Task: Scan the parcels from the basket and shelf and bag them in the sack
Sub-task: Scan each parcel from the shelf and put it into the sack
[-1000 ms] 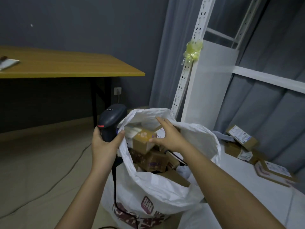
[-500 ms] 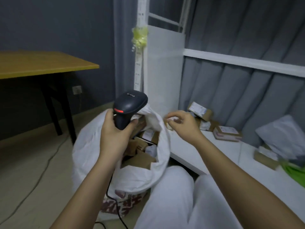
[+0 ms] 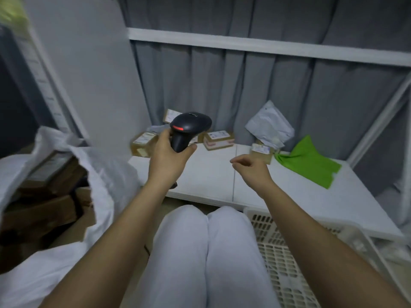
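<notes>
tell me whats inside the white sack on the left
The white sack holds several brown cardboard boxes, stacked near its mouth. Whatever lies beneath them is hidden by the boxes and the sack's wall.

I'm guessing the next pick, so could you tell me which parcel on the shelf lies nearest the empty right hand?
The small cardboard box just beyond the right hand, beside the green bag; the other boxes sit further left.

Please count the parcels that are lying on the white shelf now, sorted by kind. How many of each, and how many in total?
Brown cardboard boxes: 4 seen, at and behind the scanner; more may be hidden.
White poly mailer: 1
Green poly mailer: 1
Total: 6
</notes>
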